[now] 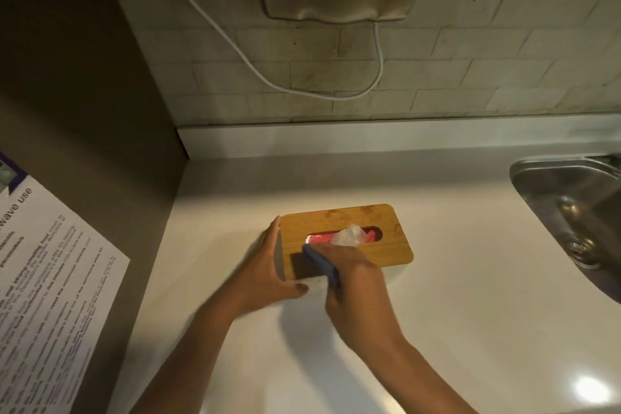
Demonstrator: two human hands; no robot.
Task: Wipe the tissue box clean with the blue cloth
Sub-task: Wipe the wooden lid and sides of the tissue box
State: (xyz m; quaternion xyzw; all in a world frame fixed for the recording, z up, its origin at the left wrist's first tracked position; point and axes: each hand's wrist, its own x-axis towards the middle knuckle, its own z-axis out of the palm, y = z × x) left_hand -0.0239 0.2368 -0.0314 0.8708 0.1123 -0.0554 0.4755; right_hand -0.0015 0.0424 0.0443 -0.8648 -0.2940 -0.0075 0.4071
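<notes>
- Nearest, at the lower centre of the frame, two bare forearms reach up across the white countertop (pixel 470 296) toward the middle.
- The right hand (pixel 353 282) is clenched around the blue cloth (pixel 321 264), folded into a thick strip, and presses it on the near left part of the lid; this looks like a wiping stroke under way.
- The left hand (pixel 268 265) lies with straight fingers flat against the left end of the tissue box (pixel 346 239) and its thumb along the near edge, probably bracing the box so it does not slide under the rubbing.
- The box sits at the centre of the frame, its bamboo lid level, a white tissue (pixel 349 235) sticking up through the slot over a pink pack.
- A printed notice (pixel 50 296) hangs at the lower left.
- A steel sink (pixel 571 212) sits at the right edge, well apart from the box.
- Farthest, at the top, a white cable (pixel 302 84) loops down a tiled wall (pixel 504 44) below a blurred metallic appliance.
</notes>
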